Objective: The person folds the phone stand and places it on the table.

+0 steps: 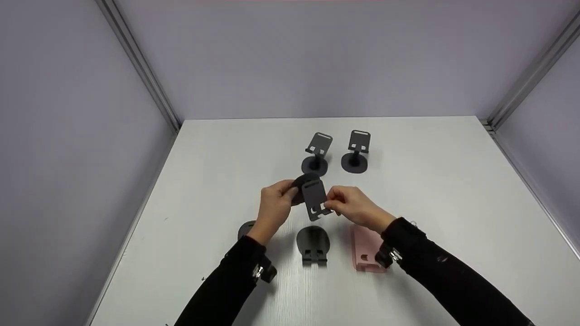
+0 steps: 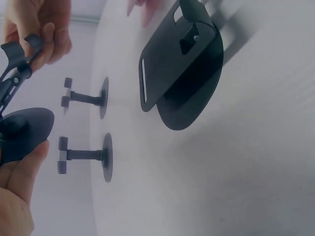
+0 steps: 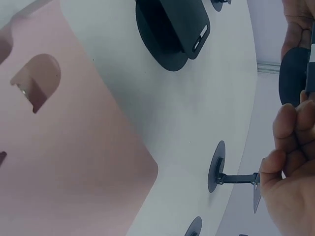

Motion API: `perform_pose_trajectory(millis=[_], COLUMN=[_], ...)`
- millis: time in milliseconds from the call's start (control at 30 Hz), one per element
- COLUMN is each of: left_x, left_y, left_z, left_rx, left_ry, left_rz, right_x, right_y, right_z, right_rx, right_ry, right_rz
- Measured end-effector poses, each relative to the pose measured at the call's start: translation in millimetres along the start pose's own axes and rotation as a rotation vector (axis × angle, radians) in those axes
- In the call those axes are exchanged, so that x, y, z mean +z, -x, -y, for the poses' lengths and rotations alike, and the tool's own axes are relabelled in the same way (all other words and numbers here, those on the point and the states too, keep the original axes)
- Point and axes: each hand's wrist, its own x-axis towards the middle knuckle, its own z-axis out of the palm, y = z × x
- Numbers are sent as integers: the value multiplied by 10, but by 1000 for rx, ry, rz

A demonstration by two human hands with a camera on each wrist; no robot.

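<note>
A dark grey phone stand (image 1: 314,195) is held up above the middle of the table, its slotted plate unfolded from the round base. My left hand (image 1: 275,204) grips the edge of that base (image 2: 27,130), thumb on the near side. At the plate's lower lip, the fingers and thumb of my right hand (image 1: 355,206) pinch one of the hooked tabs. Below them on the table lies a folded dark phone stand (image 1: 313,240). A pink phone stand (image 1: 364,242) lies folded by my right wrist, partly covered by it.
Two unfolded dark phone stands, one on the left (image 1: 316,156) and one on the right (image 1: 356,154), stand farther back on the white table (image 1: 217,158). Another dark stand (image 1: 245,229) is mostly hidden behind my left forearm. Pale walls enclose the table's back and sides.
</note>
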Motion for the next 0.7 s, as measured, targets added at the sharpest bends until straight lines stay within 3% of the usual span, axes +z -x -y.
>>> perform_pose_trajectory(millis=[100,300,700], left_x=[3,19,43], left_y=[0,4,10], left_z=[-7,-18,-56], left_rx=[-27,-93,-152], left_ry=[24,163,258], left_rz=[5,47,102], right_x=[15,54,113], right_y=[-6,-14,1], right_z=[-5,-30,-108], right_rx=[-26,-76,-143], right_ry=[39,92,125], right_rz=[-17,-52,-119])
